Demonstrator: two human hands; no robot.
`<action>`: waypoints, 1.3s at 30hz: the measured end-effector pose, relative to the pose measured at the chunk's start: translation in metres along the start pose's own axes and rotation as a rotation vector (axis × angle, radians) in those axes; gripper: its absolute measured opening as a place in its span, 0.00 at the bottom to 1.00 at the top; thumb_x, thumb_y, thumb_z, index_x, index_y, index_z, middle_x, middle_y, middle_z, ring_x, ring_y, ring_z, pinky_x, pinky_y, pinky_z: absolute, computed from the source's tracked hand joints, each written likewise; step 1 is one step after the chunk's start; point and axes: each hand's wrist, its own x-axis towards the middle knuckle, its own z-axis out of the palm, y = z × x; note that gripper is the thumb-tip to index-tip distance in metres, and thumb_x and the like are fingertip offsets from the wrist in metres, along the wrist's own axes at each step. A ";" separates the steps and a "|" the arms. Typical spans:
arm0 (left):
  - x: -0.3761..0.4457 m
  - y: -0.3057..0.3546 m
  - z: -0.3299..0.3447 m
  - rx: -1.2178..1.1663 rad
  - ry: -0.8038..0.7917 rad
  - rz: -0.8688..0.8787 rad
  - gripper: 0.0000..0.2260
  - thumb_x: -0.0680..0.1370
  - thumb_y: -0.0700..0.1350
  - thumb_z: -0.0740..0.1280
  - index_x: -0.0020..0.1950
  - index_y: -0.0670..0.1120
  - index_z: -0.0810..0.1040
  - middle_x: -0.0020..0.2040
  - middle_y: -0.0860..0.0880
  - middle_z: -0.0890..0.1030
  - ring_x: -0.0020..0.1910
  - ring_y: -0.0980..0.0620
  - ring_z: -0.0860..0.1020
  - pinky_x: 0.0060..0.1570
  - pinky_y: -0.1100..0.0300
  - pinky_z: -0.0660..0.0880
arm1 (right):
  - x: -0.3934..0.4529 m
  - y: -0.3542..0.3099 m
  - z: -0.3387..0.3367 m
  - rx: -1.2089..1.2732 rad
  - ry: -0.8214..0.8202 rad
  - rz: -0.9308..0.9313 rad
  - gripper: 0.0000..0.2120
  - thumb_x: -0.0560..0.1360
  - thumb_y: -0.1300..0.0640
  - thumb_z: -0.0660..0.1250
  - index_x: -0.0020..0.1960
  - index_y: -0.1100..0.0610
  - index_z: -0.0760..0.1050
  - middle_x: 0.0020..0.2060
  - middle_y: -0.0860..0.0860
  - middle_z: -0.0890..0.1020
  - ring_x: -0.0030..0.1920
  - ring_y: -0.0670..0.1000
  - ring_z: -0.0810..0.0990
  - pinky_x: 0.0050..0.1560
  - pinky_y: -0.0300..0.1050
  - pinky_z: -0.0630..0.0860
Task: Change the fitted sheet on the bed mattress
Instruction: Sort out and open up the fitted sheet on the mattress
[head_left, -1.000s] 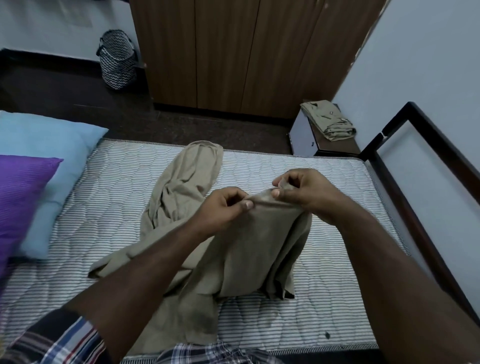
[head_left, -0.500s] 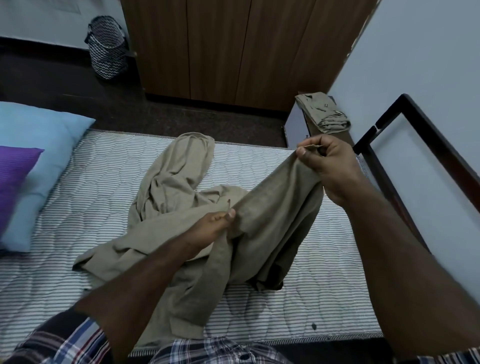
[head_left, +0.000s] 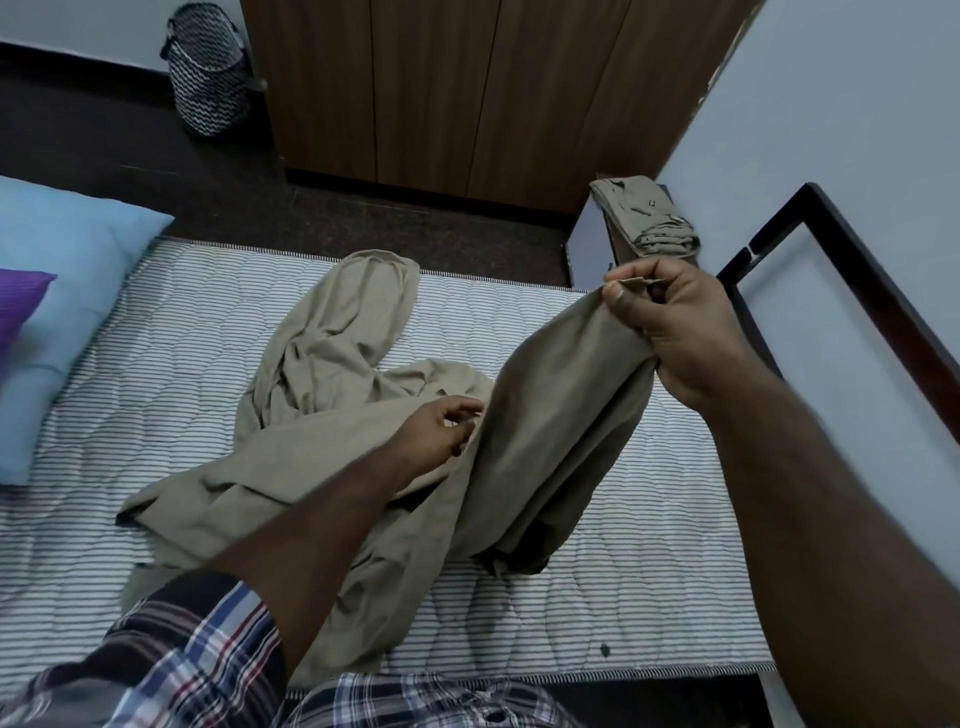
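While my right hand (head_left: 675, 332) pinches 1 edge of the soft, wrinkled khaki sheet (head_left: 332, 364) and lifts it near the dark bed frame (head_left: 852, 280), I see my left hand (head_left: 436, 436) lower down with fingers loosely curled against the hanging cloth, grasping nothing. Most of the sheet lies crumpled across the quilted, striped mattress (head_left: 156, 395). 1 blue pillow (head_left: 57, 270) and 1 purple pillow (head_left: 21, 306) sit at the left, a wooden wardrobe (head_left: 467, 88) and zigzag-patterned basket (head_left: 208, 73) beyond
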 end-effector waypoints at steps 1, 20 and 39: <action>0.004 0.001 0.002 0.013 0.005 0.010 0.12 0.82 0.36 0.64 0.64 0.38 0.78 0.50 0.41 0.78 0.24 0.64 0.71 0.27 0.72 0.68 | 0.000 -0.001 -0.001 0.006 -0.005 0.002 0.07 0.68 0.56 0.74 0.45 0.55 0.81 0.39 0.48 0.82 0.44 0.45 0.79 0.51 0.41 0.77; -0.022 -0.034 -0.016 0.505 0.277 0.663 0.10 0.74 0.31 0.64 0.47 0.43 0.80 0.48 0.49 0.76 0.46 0.55 0.76 0.48 0.64 0.74 | 0.013 0.018 -0.012 -0.025 0.109 0.068 0.05 0.74 0.63 0.74 0.45 0.54 0.82 0.42 0.52 0.82 0.44 0.47 0.80 0.49 0.43 0.79; -0.046 -0.036 0.059 0.754 -0.048 0.219 0.39 0.67 0.78 0.51 0.67 0.57 0.76 0.65 0.57 0.75 0.66 0.54 0.73 0.63 0.48 0.69 | 0.012 0.006 0.032 -0.132 0.103 0.100 0.04 0.75 0.62 0.74 0.43 0.55 0.81 0.39 0.53 0.82 0.42 0.50 0.80 0.52 0.53 0.81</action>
